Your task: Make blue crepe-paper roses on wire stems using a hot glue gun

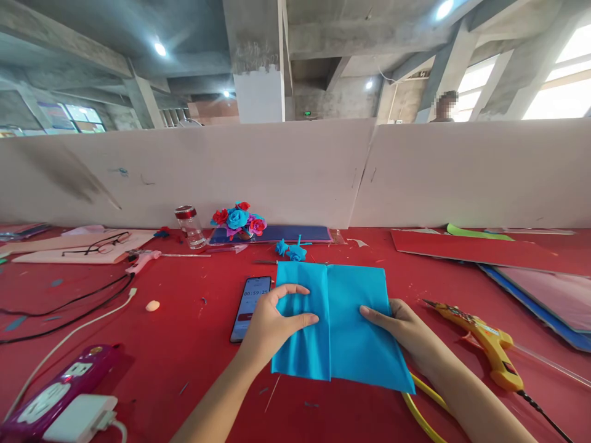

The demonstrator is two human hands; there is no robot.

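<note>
A blue sheet point(357, 332) with a fold line down it is held above the red table point(175, 369). On its left part lies my left hand point(277, 317), thumb and index finger apart over the surface; the other fingers are hidden. My right hand point(399, 326) grips the right edge, thumb on top and fingers behind. Just beyond the sheet are small blue paper flowers point(295, 251). A phone point(249, 307) showing a timer lies left of the sheet, partly behind my left hand.
A yellow glue gun point(489, 344) lies right, near colored sheets point(545, 295). Left are a purple power strip point(60, 387), cables, glasses point(99, 244) and a pink glue gun point(143, 261). A jar point(191, 227) and flower bunch point(237, 220) stand by the white partition point(277, 172). A person point(444, 107) is beyond.
</note>
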